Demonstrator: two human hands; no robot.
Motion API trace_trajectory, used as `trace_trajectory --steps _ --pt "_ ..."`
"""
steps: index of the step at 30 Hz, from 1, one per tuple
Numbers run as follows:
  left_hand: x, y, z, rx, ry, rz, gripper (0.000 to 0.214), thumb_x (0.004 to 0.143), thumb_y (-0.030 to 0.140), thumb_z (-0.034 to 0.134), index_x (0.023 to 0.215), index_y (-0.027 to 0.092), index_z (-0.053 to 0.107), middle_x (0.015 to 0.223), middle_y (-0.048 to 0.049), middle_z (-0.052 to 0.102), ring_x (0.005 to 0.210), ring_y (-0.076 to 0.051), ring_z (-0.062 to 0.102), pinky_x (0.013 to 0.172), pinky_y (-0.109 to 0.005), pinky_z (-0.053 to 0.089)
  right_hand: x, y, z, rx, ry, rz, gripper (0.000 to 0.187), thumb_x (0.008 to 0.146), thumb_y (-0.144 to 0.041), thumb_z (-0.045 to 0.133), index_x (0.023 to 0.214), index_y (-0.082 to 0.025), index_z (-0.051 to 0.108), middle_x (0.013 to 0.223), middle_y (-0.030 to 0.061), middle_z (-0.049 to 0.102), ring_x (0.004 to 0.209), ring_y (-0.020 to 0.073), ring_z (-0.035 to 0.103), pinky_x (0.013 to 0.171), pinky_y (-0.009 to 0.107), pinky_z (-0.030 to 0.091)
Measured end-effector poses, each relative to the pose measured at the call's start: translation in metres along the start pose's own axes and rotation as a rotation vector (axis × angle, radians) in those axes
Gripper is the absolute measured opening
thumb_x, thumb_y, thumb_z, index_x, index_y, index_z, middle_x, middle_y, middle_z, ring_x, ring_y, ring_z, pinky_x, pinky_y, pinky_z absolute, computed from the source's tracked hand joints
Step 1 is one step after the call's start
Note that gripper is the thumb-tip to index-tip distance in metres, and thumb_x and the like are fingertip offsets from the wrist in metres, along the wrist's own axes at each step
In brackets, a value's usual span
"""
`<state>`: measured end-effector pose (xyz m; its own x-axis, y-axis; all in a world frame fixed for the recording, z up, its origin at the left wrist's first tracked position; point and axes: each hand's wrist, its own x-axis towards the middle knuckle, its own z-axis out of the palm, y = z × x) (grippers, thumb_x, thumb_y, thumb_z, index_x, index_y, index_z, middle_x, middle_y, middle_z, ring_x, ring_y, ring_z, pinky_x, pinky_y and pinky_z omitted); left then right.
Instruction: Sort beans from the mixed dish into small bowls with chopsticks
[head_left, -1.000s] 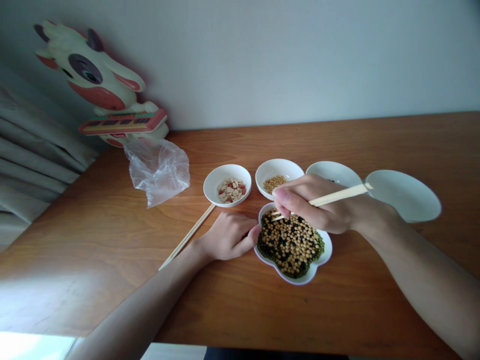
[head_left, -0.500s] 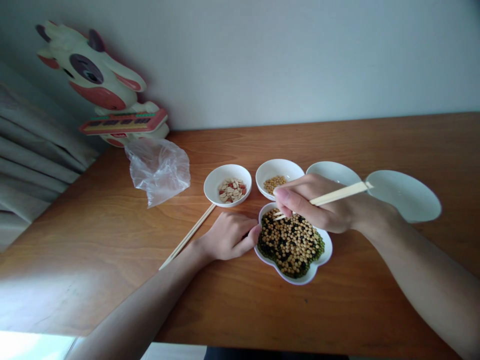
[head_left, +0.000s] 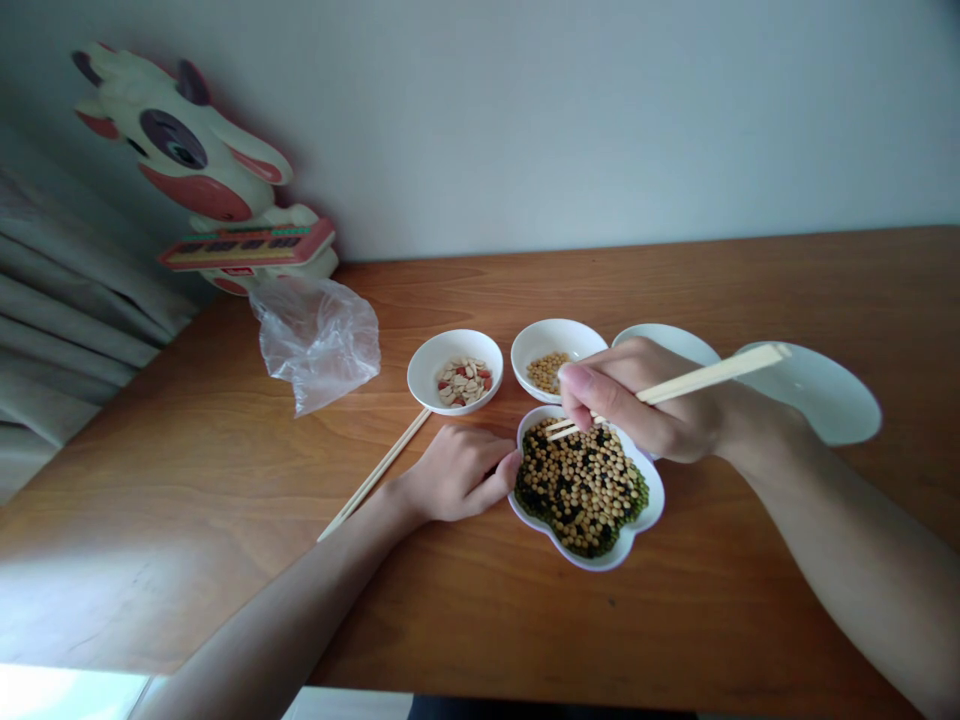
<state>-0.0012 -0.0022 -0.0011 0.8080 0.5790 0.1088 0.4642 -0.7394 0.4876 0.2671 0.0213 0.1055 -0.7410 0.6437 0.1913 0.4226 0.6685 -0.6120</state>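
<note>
A flower-shaped white bowl with a pale purple rim holds yellow soybeans, dark beans and green mung beans. Curled at its left rim, my left hand steadies it, thumb against the edge. My right hand grips a pair of wooden chopsticks. Their tips point down among the beans at the bowl's upper left; whether a bean sits between them I cannot tell. Just behind stands a round white bowl with some soybeans, partly covered by my right fingers.
Left of it is a white bowl of pale flat seeds and reddish pieces. Two white dishes, one nearer and one farther right, lie behind my right arm. Spare chopsticks, a clear plastic bag and a cow-shaped toy keyboard are leftward.
My right hand has shifted slightly right, and the rear ends of its chopsticks have swung up and right. The tips stay in the same part of the bowl. My left hand is still.
</note>
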Motion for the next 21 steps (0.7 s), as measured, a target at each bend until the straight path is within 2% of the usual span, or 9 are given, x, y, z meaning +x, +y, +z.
trace_trajectory --steps 4,9,10,11,15,17,21 --pt "0.000 0.000 0.000 0.009 0.007 0.009 0.039 0.110 0.034 0.031 0.078 0.019 0.047 0.074 -0.0026 0.063 0.064 -0.015 0.054 0.066 -0.030 0.037 -0.008 0.000 -0.016 0.075 0.160 -0.023 0.058 0.112 -0.048 0.033 0.074 -0.018 0.066 0.067 0.0021 0.065 0.061 0.0142 0.057 0.063 0.030 0.040" --pt "0.000 -0.001 0.000 0.027 0.009 0.011 0.039 0.110 0.034 0.031 0.077 0.020 0.046 0.074 -0.0030 0.063 0.063 -0.015 0.054 0.065 -0.031 0.035 -0.014 0.005 -0.031 0.116 0.546 -0.017 0.064 0.109 -0.056 0.035 0.066 -0.021 0.067 0.070 0.0062 0.067 0.068 0.0195 0.063 0.066 0.035 0.044" --pt "0.000 -0.001 0.000 0.030 0.006 0.010 0.039 0.110 0.034 0.030 0.077 0.020 0.046 0.074 -0.0031 0.063 0.063 -0.015 0.054 0.065 -0.031 0.035 -0.014 0.007 -0.032 0.103 0.588 0.004 0.066 0.109 -0.059 0.034 0.066 -0.021 0.067 0.070 0.0068 0.067 0.069 0.0204 0.063 0.067 0.035 0.044" --pt "0.001 -0.001 0.000 0.032 0.004 0.008 0.039 0.110 0.034 0.031 0.077 0.020 0.046 0.074 -0.0032 0.063 0.063 -0.015 0.054 0.065 -0.031 0.035 -0.015 0.010 -0.033 0.077 0.586 0.034 0.066 0.108 -0.060 0.033 0.067 -0.021 0.067 0.071 0.0067 0.066 0.070 0.0207 0.063 0.068 0.036 0.044" --pt "0.001 0.000 0.000 0.034 0.007 -0.006 0.039 0.110 0.034 0.031 0.078 0.020 0.047 0.075 -0.0034 0.065 0.063 -0.015 0.054 0.064 -0.031 0.035 -0.018 0.018 -0.036 0.011 0.436 0.160 0.061 0.109 -0.059 0.035 0.073 -0.021 0.068 0.069 0.0039 0.064 0.064 0.0183 0.058 0.068 0.036 0.040" --pt "0.000 0.000 0.000 0.034 0.015 -0.007 0.039 0.110 0.034 0.031 0.077 0.020 0.046 0.075 -0.0032 0.065 0.063 -0.015 0.053 0.064 -0.031 0.034 -0.023 0.020 -0.034 0.090 0.489 0.190 0.062 0.109 -0.058 0.032 0.073 -0.021 0.067 0.068 0.0038 0.063 0.063 0.0187 0.058 0.067 0.036 0.039" --pt "0.001 0.000 0.001 0.039 0.021 0.007 0.039 0.110 0.035 0.030 0.077 0.020 0.046 0.074 -0.0034 0.064 0.062 -0.015 0.054 0.063 -0.031 0.034 -0.045 0.022 -0.020 0.239 0.625 0.152 0.065 0.106 -0.063 0.030 0.071 -0.022 0.066 0.073 0.0078 0.063 0.070 0.0241 0.058 0.068 0.039 0.040"
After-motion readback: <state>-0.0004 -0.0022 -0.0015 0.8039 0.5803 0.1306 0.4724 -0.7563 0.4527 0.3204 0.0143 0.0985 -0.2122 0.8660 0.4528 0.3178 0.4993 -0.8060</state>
